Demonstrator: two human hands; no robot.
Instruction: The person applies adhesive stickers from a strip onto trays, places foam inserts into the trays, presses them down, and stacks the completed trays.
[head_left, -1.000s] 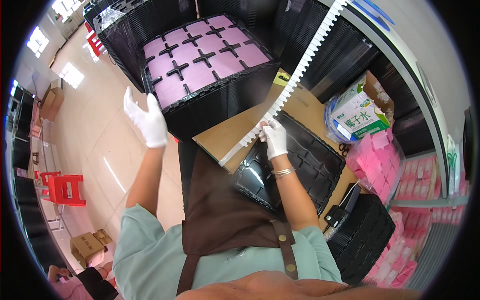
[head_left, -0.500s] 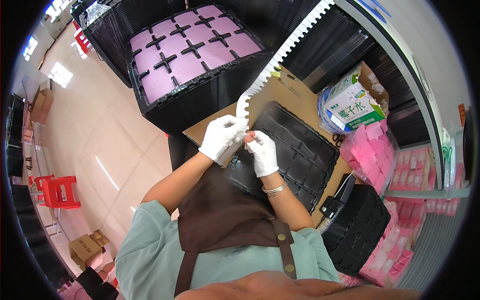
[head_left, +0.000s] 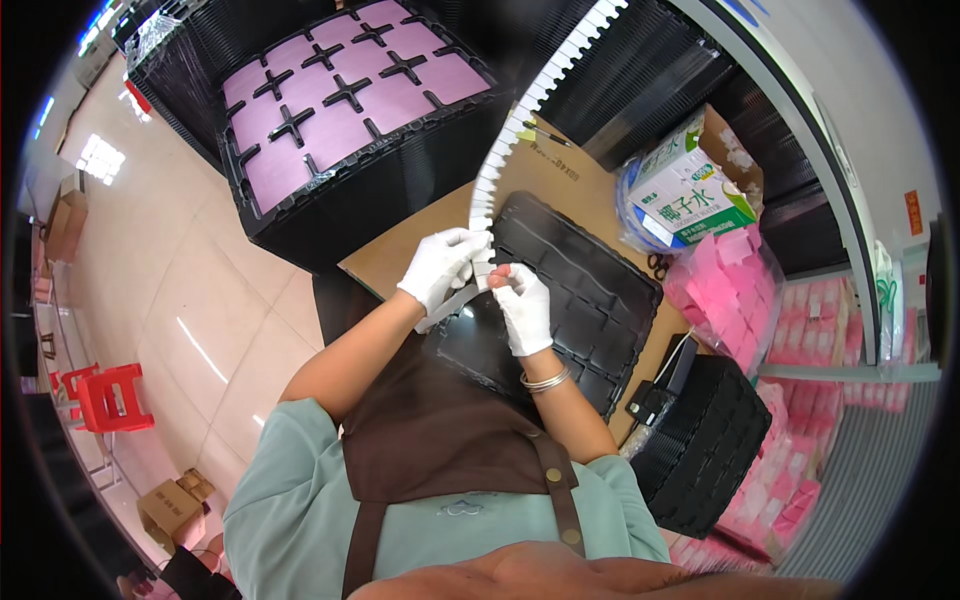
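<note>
Strip, white, toothed (head_left: pixel 520 120): lower end pinched by both gloved hands, L hand (head_left: pixel 440 268) + R hand (head_left: pixel 522 305), grips clenched on it, above black tray (head_left: pixel 590 290) on cardboard-topped worktop (head_left: pixel 400 260); rest arcs up-right.

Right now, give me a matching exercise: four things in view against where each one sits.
Things:
1. white toothed strip
2. black moulded tray
3. red stool
4. carton in plastic bag

Places:
A. on the floor, far left
B. flat on the cardboard-topped table, under the hands
C. right end of the table, beside pink packets
D. pinched by left hand and right hand

Pairs: 1-D, 2-B, 3-A, 4-C
</note>
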